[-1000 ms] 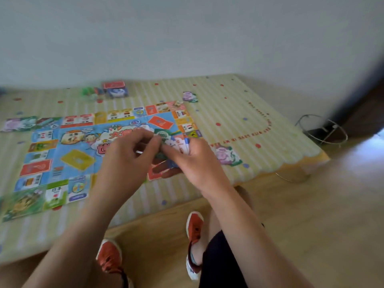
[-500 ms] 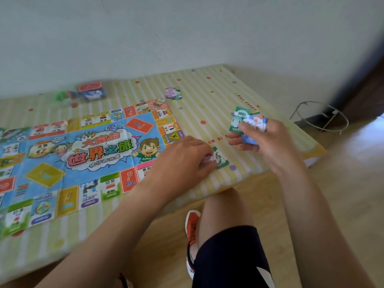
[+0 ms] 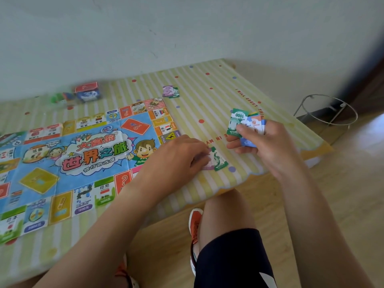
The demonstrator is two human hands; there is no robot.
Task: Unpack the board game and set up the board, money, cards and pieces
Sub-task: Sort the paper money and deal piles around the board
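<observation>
**A:** Which step do we have in hand here?

**B:** We judge it is the money. The board (image 3: pixel 83 154) lies already unfolded on the left part of the table (image 3: pixel 207 100).

**A:** And where is the money itself?

**B:** In three places. The right hand (image 3: pixel 264 142) grips a fan of bills (image 3: pixel 238 121), a green one at the front, above the table near the front right corner. A near pile (image 3: pixel 218 161) lies by the front edge, just beside the right edge of the board. A far pile (image 3: pixel 170 92) lies beyond the far right corner of the board.

**A:** What does the left hand (image 3: pixel 182 154) do?

**B:** It rests on the near pile and covers its left half. Its fingers (image 3: pixel 199 154) are bent down onto the paper, but we cannot tell whether they pinch a bill or only press it flat.

**A:** What does the next move ask from us?

**B:** We think one more bill must come from the fan. The bills are thin and overlap, so the left hand should slide off only one and lay it on the correct pile.

**A:** And the rest?

**B:** What look like the cards (image 3: pixel 87 93) stand at the far edge, with blurred green pieces (image 3: pixel 57 98) beside them. They seem not yet set out.
</observation>
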